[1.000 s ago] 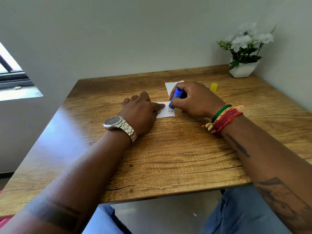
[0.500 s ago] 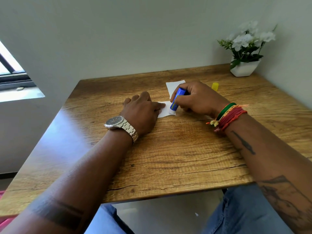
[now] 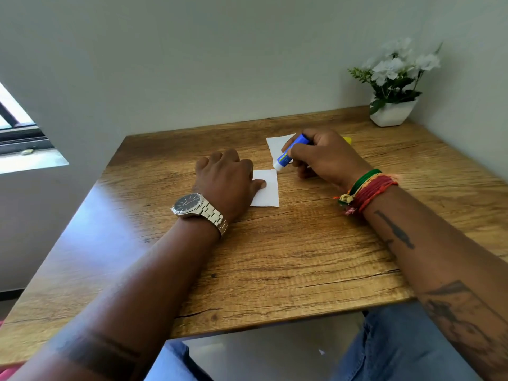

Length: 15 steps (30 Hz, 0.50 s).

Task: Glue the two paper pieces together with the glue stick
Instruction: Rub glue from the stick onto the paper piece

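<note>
A small white paper piece (image 3: 268, 189) lies flat on the wooden table (image 3: 288, 257). My left hand (image 3: 225, 180) rests palm down on its left part, thumb on the sheet. My right hand (image 3: 324, 156) grips a blue glue stick (image 3: 290, 155) tilted down to the left, its white tip just above the paper's far right corner. A second white paper piece (image 3: 276, 147) lies farther back, partly hidden behind the glue stick and my right hand. The yellow cap (image 3: 347, 139) peeks out behind my right hand.
A white pot of white flowers (image 3: 391, 111) stands in the far right corner by the wall. A window sill (image 3: 30, 159) lies off the table's left side. My jeans-clad legs (image 3: 390, 350) show under the near edge.
My right hand has lifted the glue stick off the paper's near right part and moved it back toward the far corner. More of the paper now shows. My left hand keeps pressing it.
</note>
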Available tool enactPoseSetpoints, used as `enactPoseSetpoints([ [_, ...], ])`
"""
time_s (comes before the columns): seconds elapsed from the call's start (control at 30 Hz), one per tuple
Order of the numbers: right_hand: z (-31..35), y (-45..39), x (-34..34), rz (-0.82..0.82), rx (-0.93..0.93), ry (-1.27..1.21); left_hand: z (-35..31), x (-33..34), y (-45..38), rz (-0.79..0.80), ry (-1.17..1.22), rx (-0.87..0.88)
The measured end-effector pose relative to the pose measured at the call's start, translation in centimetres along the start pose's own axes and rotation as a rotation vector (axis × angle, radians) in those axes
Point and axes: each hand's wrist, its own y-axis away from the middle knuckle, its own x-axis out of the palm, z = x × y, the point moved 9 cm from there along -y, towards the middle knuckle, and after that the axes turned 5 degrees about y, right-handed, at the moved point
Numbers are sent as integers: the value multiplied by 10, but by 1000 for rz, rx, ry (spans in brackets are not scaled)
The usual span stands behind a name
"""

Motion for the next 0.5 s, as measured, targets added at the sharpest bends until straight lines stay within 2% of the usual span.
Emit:
enactPoseSetpoints([
  [0.13, 11, 3, 4, -1, -106, 163, -5, -1, 2, -37, 22, 20],
  [0.33, 19, 3, 11, -14, -168, 178, -6, 3, 2, -13, 91, 44],
  [0.5, 21, 1, 18, -19, -204, 307, -7, 2, 5, -24, 62, 60],
])
